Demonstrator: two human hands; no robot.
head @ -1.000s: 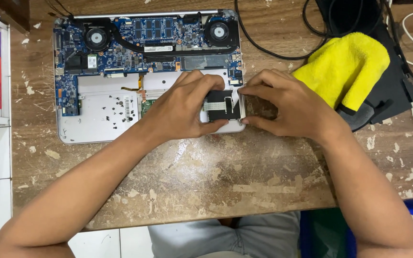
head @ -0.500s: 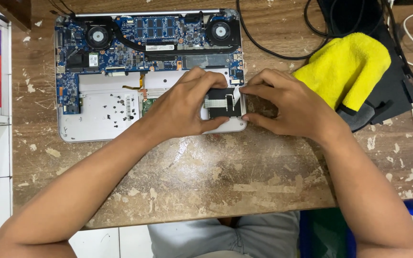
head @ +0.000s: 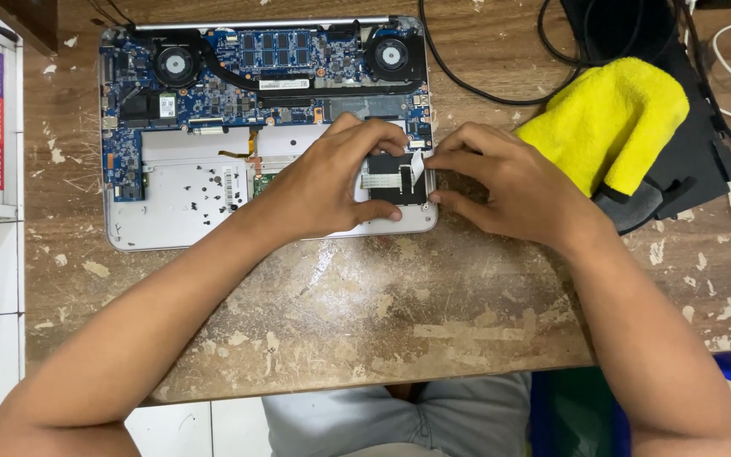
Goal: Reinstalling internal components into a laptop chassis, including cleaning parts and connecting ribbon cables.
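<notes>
laptop (head: 213, 203) lying opened on the worn wooden table (head: 365, 313), blue circuit board and two fans exposed. left hand (head: 332, 182) presses a black flat component (head: 395, 179) at its lower right corner; right hand (head: 509, 182) pinches its white ribbon strip (head: 417, 167).

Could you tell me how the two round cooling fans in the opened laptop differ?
The left cooling fan sits near the laptop's left edge, far from both hands. The right cooling fan sits near the right edge, just above the left hand and the right hand. Both are round, black-framed, with pale hubs.
</notes>
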